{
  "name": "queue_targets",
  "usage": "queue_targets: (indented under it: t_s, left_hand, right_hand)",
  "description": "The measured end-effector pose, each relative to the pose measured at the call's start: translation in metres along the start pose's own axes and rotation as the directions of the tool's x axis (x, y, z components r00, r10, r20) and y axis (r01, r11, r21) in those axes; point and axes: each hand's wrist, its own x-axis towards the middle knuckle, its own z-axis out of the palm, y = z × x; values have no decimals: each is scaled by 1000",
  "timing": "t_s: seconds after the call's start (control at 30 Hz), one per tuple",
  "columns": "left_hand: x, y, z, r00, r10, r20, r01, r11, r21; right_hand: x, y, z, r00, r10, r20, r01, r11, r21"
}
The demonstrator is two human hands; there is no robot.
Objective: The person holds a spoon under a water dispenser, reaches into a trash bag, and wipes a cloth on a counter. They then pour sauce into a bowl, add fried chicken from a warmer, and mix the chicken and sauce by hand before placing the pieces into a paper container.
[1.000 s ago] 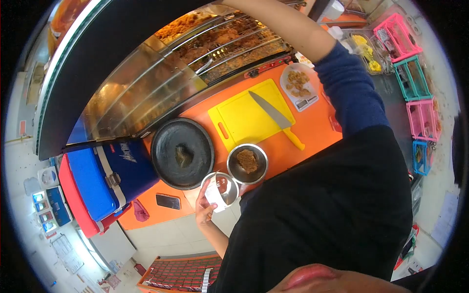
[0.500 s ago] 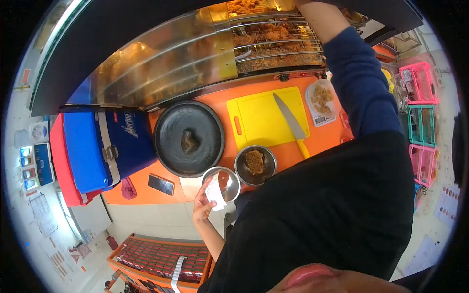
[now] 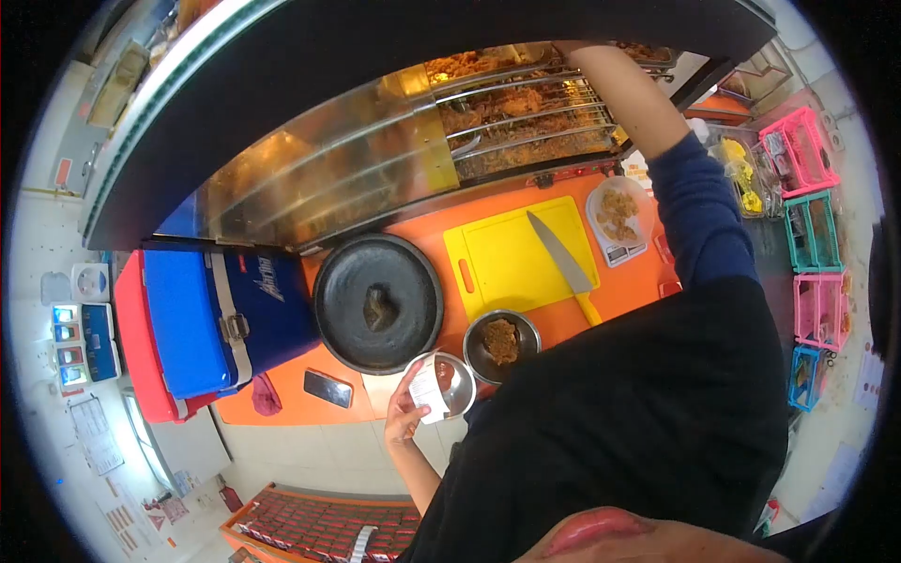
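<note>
My left hand (image 3: 402, 420) pinches a white printed paper slip (image 3: 428, 390) over the front edge of the orange counter. The slip overlaps a small steel bowl (image 3: 461, 396) with a little red sauce inside. Beside it stands another steel bowl (image 3: 535, 349) with a brown, coated piece of food (image 3: 501, 342). My right arm stretches up into the lit display case, where my right hand (image 3: 574, 49) is at the upper rack; its fingers are hidden. Fried food (image 3: 519, 99) lies on the wire racks (image 3: 526, 120) below that hand.
A yellow cutting board (image 3: 497, 253) carries a large knife (image 3: 560, 253). Left of it is a black stone mortar (image 3: 349, 319) with a pestle (image 3: 379, 308). A scale (image 3: 621, 253) bears a bowl of food pieces. A phone (image 3: 328, 388) lies near a blue cooler (image 3: 192, 319).
The view has shifted, so the counter sits lower and slightly right. My left hand still holds the slip, now turned more over the sauce bowl. My right hand stays in the case.
</note>
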Motion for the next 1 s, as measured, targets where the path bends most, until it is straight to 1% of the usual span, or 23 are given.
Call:
queue_targets:
  t_s: [0.07, 0.17, 0.23, 0.33, 0.37, 0.4, 0.43, 0.47, 0.5, 0.53, 0.57, 0.6, 0.63, 0.67, 0.7, 0.73, 0.77, 0.83, 0.9, 0.93, 0.97, 1.0]
  left_hand:
    - [3, 1, -2, 999, -32, 38, 32, 999, 20]
    - [8, -2, -9, 997, -18, 69, 16, 999, 34]
    - [7, -3, -12, 997, -7, 73, 2, 998, 58]
    - [1, 2, -5, 997, -23, 77, 16, 997, 80]
    - [-2, 0, -5, 998, 3, 67, -9, 997, 83]
    - [-3, -2, -5, 998, 19, 61, -25, 996, 84]
    - [-7, 1, 1, 999, -29, 35, 26, 998, 64]
    - [-8, 0, 2, 997, -63, 51, 60, 996, 68]
    - [-9, -2, 3, 998, -34, 45, 30, 996, 80]
    - [-8, -4, 3, 999, 6, 37, -9, 996, 89]
    - [-9, -4, 0, 999, 9, 39, -14, 989, 145]
    - [-7, -3, 3, 999, -4, 44, -2, 990, 144]
    - [-6, -1, 10, 998, -16, 55, 9, 992, 124]
    - [-6, 1, 15, 998, -29, 63, 22, 994, 107]
    - [-3, 1, 20, 997, -20, 73, 10, 992, 125]
    - [2, 4, 26, 997, -30, 73, 20, 992, 125]
    - [7, 9, 33, 994, -49, 100, 34, 988, 147]
    - [13, 10, 38, 987, -85, 134, 62, 984, 168]
    - [15, 12, 37, 987, -78, 143, 51, 982, 184]
    - [13, 13, 36, 986, -73, 152, 41, 978, 205]
    - [8, 15, 39, 992, -61, 110, 38, 978, 204]
    - [5, 12, 33, 992, -68, 103, 47, 979, 197]
  right_hand:
    - [-1, 4, -2, 999, 29, -41, -23, 992, 121]
    - [-2, 8, -6, 993, 87, -75, -58, 941, 334]
    - [-3, 11, -3, 993, 105, -59, -64, 872, 485]
    - [-17, 17, 0, 995, 101, 9, -78, 700, 710]
    - [-23, 27, 5, 997, 60, 47, -74, 618, 783]
    - [-31, 42, 9, 996, -43, 81, -46, 526, 849]
    - [-43, 77, 30, 971, -220, 91, 23, 465, 885]
    - [-83, 64, -10, 956, -292, 16, 199, 689, 697]
    - [-125, 45, -56, 930, -362, -60, 357, 854, 378]
    - [-169, 22, -104, 895, -426, -135, 436, 899, 49]
    - [-194, 21, -110, 901, -415, -126, 423, 905, 40]
    - [-217, 24, -116, 1000, -2, 18, -10, 796, 606]
    - [-233, 34, -122, 894, 267, 359, -427, 267, 864]
    - [-250, 66, -108, 961, 41, 273, -138, 927, 347]
    - [-267, 111, -76, 905, -185, 384, 342, 853, -394]
    - [-277, 159, -28, 867, 10, 498, 190, 918, -349]
    - [-288, 194, 11, 773, 188, 606, 23, 946, -323]
    - [-327, 199, 25, 739, 390, 550, -299, 921, -250]
    - [-354, 248, 75, 748, 383, 542, -294, 924, -246]
    - [-363, 263, 89, 758, 377, 533, -293, 926, -238]
    - [-360, 255, 75, 753, 375, 540, -289, 927, -240]
    - [-356, 252, 55, 787, 384, 482, -336, 923, -188]
